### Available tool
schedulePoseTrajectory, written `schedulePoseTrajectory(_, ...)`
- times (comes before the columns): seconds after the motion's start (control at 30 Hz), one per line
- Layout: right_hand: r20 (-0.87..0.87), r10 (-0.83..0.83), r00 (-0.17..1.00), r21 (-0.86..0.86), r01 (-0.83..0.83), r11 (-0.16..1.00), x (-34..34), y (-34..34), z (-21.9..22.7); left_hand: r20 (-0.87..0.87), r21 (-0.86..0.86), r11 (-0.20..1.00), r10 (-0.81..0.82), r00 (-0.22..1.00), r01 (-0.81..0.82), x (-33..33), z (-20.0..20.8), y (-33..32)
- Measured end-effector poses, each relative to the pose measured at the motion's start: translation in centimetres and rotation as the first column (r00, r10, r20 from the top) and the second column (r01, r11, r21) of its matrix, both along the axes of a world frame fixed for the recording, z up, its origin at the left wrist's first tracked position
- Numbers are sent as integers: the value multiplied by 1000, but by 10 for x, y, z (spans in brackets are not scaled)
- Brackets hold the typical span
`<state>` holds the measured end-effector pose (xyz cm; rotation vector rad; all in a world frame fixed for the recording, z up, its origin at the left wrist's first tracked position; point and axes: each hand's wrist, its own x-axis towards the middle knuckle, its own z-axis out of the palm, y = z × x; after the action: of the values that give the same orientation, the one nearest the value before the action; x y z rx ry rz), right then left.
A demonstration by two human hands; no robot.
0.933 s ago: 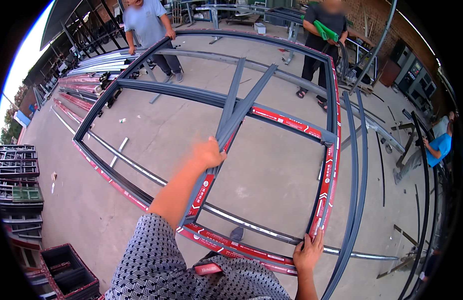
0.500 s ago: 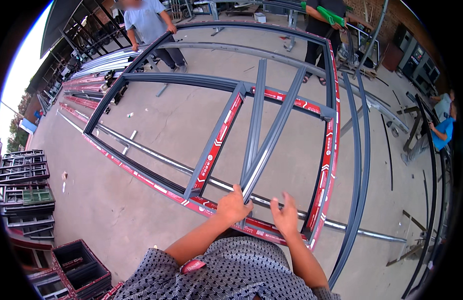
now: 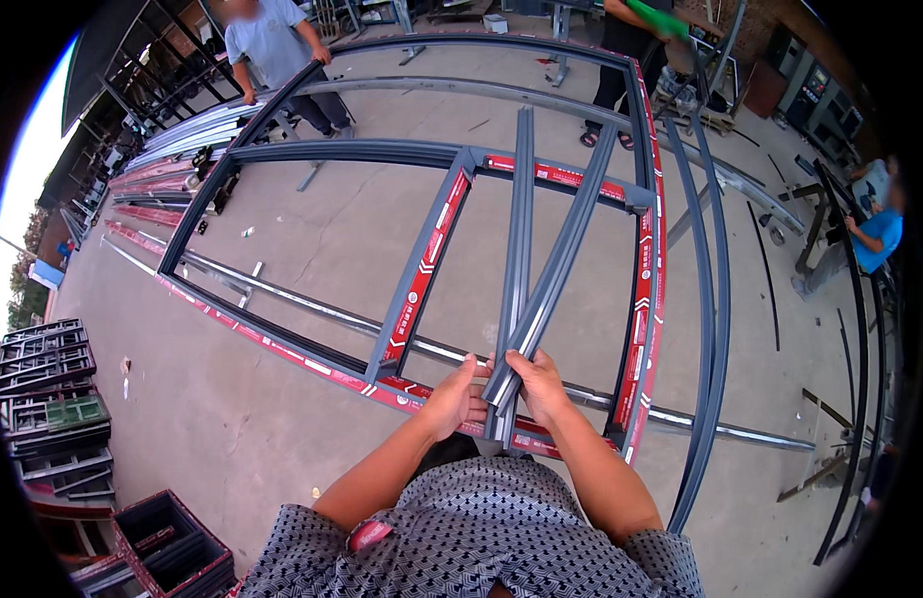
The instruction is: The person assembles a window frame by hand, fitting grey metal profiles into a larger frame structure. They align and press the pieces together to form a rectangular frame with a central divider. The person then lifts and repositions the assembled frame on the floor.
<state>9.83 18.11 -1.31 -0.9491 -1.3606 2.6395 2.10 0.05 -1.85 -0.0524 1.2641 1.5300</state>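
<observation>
Two long grey metal profile strips lie crossed over the large dark window frame (image 3: 641, 299), which has red and white protective tape. The upper strip (image 3: 566, 264) slants from the far right toward me and rests over the straighter strip (image 3: 522, 209). My right hand (image 3: 541, 387) grips the near end of the upper strip, thumb on top. On the opposite side of the strip ends is my left hand (image 3: 458, 399), its fingers apart and close against them; whether it touches is hard to tell.
A person in a light shirt (image 3: 272, 45) stands at the far left of the frame, hands on it. Another holds something green (image 3: 656, 17) at the far right. Long dark profiles (image 3: 716, 329) lie to the right. Stacked frames (image 3: 172, 543) sit at lower left.
My right hand has moved left from beside the strips and closed on the upper strip's near end. My left hand has come off the top of that strip to its left side.
</observation>
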Motion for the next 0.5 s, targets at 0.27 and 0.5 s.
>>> schedulePoseTrajectory(0.27, 1, 123, 992, 47, -123, 991, -30, -5, 6, 203, 218, 976, -68, 977, 23, -44, -2, -1)
schedulePoseTrajectory(0.5, 42, -18, 999, 98, 13, 995, -67, -47, 28, 269, 309, 949, -142, 953, 55, -86, -5, -27)
